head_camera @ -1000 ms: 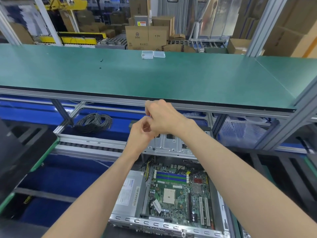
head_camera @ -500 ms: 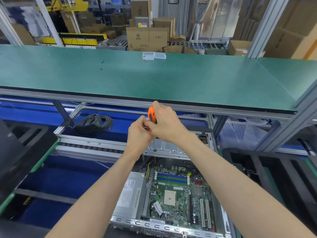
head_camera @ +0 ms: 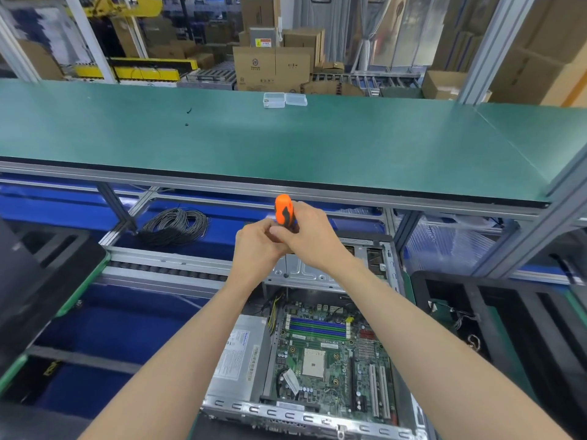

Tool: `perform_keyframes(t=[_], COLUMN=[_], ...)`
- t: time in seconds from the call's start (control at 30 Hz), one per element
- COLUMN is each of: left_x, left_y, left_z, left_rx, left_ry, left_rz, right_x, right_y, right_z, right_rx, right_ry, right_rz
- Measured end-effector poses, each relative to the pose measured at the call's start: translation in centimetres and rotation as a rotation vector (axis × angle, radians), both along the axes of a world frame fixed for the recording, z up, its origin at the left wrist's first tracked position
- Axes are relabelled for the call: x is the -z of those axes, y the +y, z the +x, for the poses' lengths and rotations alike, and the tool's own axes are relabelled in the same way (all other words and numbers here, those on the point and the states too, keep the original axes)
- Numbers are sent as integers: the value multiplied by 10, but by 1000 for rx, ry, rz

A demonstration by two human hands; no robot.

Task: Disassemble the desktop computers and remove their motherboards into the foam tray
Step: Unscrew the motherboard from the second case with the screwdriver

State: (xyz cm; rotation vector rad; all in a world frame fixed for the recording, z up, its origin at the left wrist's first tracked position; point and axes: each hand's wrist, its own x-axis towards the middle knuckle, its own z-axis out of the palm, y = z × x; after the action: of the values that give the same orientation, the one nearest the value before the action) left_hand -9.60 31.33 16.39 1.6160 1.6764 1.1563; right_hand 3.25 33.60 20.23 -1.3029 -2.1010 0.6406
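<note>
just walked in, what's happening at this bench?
A person is stripping an open desktop case. Both hands meet above it: the right hand grips an orange-handled screwdriver, whose thin shaft runs down to the metal drive bracket, and the left hand pinches it lower down. The motherboard sits in the case, not yet removed.

The open computer case (head_camera: 317, 414) lies nearest, below the hands, with the motherboard (head_camera: 330, 360) inside it and the power supply (head_camera: 238, 357) to the board's left. Behind it runs the surface (head_camera: 286, 144), carrying two small boxes (head_camera: 284, 100) at its far edge. A cable coil (head_camera: 174, 225) lies under the surface, to the left.
</note>
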Motion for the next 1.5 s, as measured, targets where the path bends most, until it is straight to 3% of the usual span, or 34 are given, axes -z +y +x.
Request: perform_keyframes(t=[0.07,0.13,0.2,0.33,0.53,0.83,1.5], left_x=[8,22,40,73,105,130,139], left_y=[-5,-14,-23,-16,12,25,28], left_z=[-7,-16,-20,-14,-2,1,6], left_rx=[-16,20,174,478,446,496,495], left_ry=[167,195,259,576,560,807,879], left_rz=[-35,-152,-300,-636,-948,-907,-751], right_x=[5,9,12,17,21,17,13], right_y=[1,2,4,6,9,8,6], right_z=[-2,-2,-3,-5,-8,-6,-1], right_rx=[19,25,12,-8,-9,-39,-29], right_ry=[-7,-7,-22,-62,-71,-75,-60], right_rz=[11,24,28,21,12,41,35])
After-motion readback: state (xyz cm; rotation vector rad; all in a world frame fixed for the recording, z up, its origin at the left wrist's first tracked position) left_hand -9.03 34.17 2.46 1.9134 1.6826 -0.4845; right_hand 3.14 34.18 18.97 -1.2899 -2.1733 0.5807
